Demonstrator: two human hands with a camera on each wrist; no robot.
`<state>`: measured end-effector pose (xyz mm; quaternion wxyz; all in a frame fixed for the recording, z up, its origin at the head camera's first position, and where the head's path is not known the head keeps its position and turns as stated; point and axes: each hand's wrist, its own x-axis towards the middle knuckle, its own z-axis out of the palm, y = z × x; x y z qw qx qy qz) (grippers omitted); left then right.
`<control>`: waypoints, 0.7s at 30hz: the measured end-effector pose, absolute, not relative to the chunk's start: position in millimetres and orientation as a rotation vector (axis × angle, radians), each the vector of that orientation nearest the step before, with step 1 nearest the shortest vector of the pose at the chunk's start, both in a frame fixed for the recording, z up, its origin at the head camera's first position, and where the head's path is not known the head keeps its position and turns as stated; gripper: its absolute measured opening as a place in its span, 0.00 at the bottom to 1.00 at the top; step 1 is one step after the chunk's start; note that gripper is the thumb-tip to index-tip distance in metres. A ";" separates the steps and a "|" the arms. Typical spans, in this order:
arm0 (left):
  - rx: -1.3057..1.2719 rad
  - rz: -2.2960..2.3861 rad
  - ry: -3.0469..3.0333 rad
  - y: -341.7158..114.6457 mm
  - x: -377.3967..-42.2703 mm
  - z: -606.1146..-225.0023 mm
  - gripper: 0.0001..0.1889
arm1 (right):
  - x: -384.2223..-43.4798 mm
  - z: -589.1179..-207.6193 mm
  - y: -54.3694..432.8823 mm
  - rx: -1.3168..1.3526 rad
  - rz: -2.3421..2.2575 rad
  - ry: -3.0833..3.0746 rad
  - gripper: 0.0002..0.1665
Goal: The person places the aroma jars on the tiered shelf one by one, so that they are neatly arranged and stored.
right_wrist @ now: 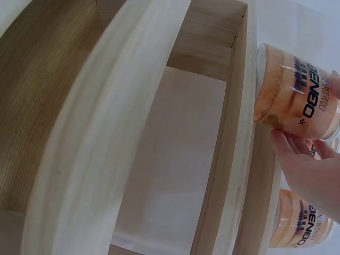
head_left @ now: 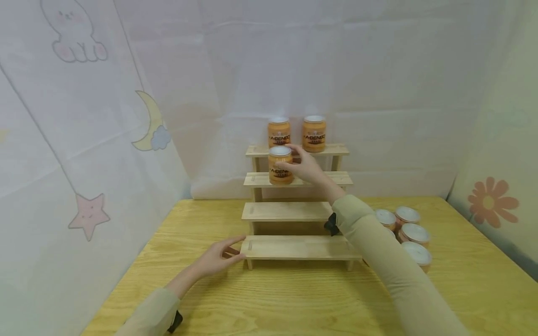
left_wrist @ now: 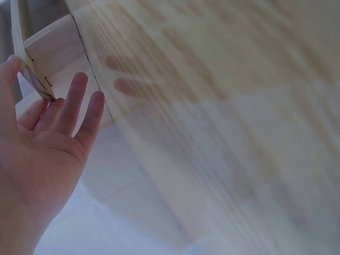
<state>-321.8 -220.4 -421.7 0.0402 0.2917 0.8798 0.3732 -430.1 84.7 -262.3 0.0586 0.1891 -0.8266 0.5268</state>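
In the head view, my right hand holds an orange jar with a white lid, thumb and fingers about its side. This jar stands upright at the left of the second-highest step of a wooden tiered stand. The right wrist view shows the right hand against the labelled jar, its base at the step. At the lowest step's left end, my left hand grips the board between thumb and fingers. In the left wrist view, the left hand's outer fingers extend loosely.
Two more jars, a left jar and a right jar, stand on the top step. Several lidded jars cluster on the wooden table right of the stand, partly behind my right sleeve. A pale cloth hangs behind.
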 end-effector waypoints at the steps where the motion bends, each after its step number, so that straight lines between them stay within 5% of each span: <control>1: 0.896 1.147 2.693 -220.9 -322.1 -421.6 0.33 | -430.3 -262.0 84.7 0.578 1.608 -2.504 0.44; 21: 0.908 1.130 2.704 -222.9 -325.3 -425.2 0.33 | -435.5 -269.7 80.7 0.524 1.791 -2.436 0.43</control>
